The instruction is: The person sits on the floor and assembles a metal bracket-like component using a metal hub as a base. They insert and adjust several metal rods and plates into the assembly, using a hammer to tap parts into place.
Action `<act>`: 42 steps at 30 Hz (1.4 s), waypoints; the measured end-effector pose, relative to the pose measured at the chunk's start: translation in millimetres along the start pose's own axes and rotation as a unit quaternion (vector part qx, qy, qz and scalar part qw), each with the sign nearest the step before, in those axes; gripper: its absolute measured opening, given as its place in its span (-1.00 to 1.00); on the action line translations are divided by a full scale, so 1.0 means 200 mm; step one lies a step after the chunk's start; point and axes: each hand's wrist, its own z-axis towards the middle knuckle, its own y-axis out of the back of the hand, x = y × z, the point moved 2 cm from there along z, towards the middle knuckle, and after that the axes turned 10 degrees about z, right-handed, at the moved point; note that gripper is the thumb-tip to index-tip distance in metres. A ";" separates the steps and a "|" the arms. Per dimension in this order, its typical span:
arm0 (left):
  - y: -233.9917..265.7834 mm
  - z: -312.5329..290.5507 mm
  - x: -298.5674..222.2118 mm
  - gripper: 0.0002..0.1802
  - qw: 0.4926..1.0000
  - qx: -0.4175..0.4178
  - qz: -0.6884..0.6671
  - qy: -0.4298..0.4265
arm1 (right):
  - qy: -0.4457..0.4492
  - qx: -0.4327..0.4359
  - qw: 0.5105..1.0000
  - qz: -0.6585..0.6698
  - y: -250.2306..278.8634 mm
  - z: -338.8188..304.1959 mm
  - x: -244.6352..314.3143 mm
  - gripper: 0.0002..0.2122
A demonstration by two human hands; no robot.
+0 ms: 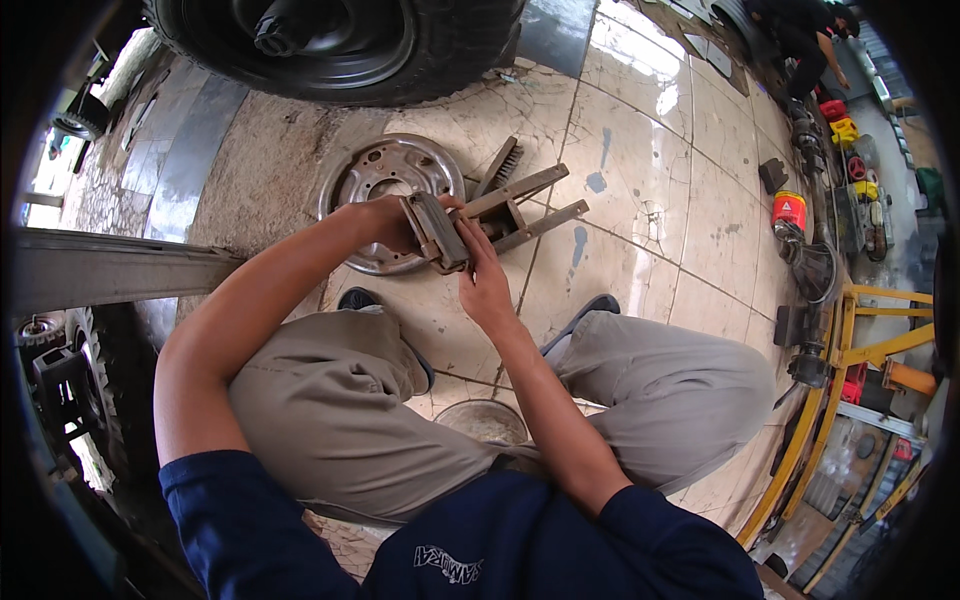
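Between my knees I hold a worn brown-grey metal piece (437,232) with a blocky end and two parallel prongs pointing away to the right. My left hand (388,222) is closed round the left side of its blocky end, its fingers partly hidden. My right hand (484,278) presses against the right side of the block, fingers stretched along it. Under and behind my left hand, a round metal brake backing plate (345,185) with holes lies on the floor. A wire brush (497,166) rests just beyond the prongs.
A large tyre (440,75) stands ahead on the tiled floor (650,230). A grey beam (120,272) reaches in from the left. At right lie a red can (789,211), metal parts and a yellow frame (830,400). Another person (800,40) bends at the far right.
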 end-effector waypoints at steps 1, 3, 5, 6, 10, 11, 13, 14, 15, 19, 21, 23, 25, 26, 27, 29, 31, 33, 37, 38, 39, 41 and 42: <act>0.04 0.01 -0.02 -0.40 1.000 0.011 0.000 0.023 | -0.007 0.007 1.000 0.011 0.01 0.00 -0.02 -0.36; 0.14 0.01 -0.08 -0.36 0.990 0.036 -0.080 0.112 | 0.023 0.000 1.000 0.018 -0.03 -0.01 0.06 -0.36; 0.16 0.00 -0.09 -0.34 0.977 0.031 -0.138 0.160 | 0.035 -0.017 0.999 0.010 -0.06 -0.01 0.08 -0.35; 0.14 0.00 -0.07 -0.34 0.982 0.011 -0.118 0.147 | 0.034 -0.029 0.999 -0.001 -0.06 -0.01 0.06 -0.35; 0.08 0.00 -0.05 -0.37 0.991 -0.017 -0.055 0.119 | -0.043 -0.031 0.998 -0.036 -0.05 0.02 -0.02 -0.33; 0.09 0.00 -0.06 -0.40 0.994 -0.028 -0.040 0.097 | -0.024 -0.030 0.999 -0.024 -0.05 0.02 0.00 -0.32; 0.11 0.00 -0.07 -0.45 0.997 -0.050 -0.012 0.053 | 0.015 -0.029 0.999 0.002 -0.07 0.01 0.04 -0.30; 0.07 -0.02 -0.04 -0.49 0.997 -0.021 -0.002 0.073 | 0.021 -0.022 1.000 -0.004 -0.07 0.02 0.05 -0.32; 0.01 -0.02 0.00 -0.53 0.996 0.011 0.007 0.090 | 0.026 -0.018 0.999 -0.009 -0.06 0.01 0.05 -0.33; -0.05 -0.01 0.05 -0.62 0.987 0.092 0.044 0.126 | 0.022 -0.036 0.999 0.001 -0.07 0.00 0.03 -0.32; 0.00 -0.01 0.01 -0.63 0.988 0.085 0.041 0.126 | 0.015 -0.018 1.000 0.013 -0.07 0.00 0.03 -0.31; 0.04 0.00 -0.01 -0.63 0.987 0.091 0.045 0.125 | 0.005 0.011 0.999 0.040 -0.04 0.00 0.03 -0.31; 0.06 0.02 -0.02 -0.62 0.985 0.111 0.056 0.121 | -0.010 0.049 0.995 0.084 0.03 0.01 0.01 -0.31; 0.04 0.00 -0.02 -0.61 0.983 0.122 0.090 0.101 | -0.041 0.102 0.989 0.104 0.08 0.03 0.03 -0.33; -0.01 -0.02 0.00 -0.61 0.980 0.133 0.123 0.082 | -0.071 0.156 0.978 0.123 0.14 0.06 0.06 -0.34; -0.10 -0.01 0.06 -0.59 0.978 0.091 0.184 0.028 | -0.140 0.215 0.951 0.175 0.27 0.12 0.08 -0.37; -0.15 -0.04 0.10 -0.54 0.978 0.019 0.207 -0.007 | -0.219 0.235 0.914 0.249 0.35 0.17 0.06 -0.40; -0.11 -0.03 0.07 -0.53 0.985 0.002 0.170 0.000 | -0.203 0.251 0.929 0.182 0.35 0.20 0.08 -0.46; -0.02 -0.01 0.01 -0.56 0.974 -0.034 -0.221 0.043 | -0.051 0.251 0.966 0.046 0.32 0.26 0.09 -0.52; 0.01 -0.01 -0.02 -0.56 0.965 -0.010 -0.250 0.075 | -0.045 0.266 0.963 -0.005 0.30 0.29 0.10 -0.57; 0.11 0.02 -0.07 -0.58 0.979 0.069 -0.144 0.130 | -0.041 0.278 0.958 -0.059 0.29 0.32 0.13 -0.62; 0.17 0.01 -0.08 -0.59 0.972 0.142 -0.033 0.184 | -0.032 0.301 0.943 -0.141 0.23 0.39 0.15 -0.66; 0.12 0.01 -0.06 -0.60 0.974 0.137 -0.033 0.176 | -0.035 0.308 0.935 -0.173 0.20 0.40 0.12 -0.66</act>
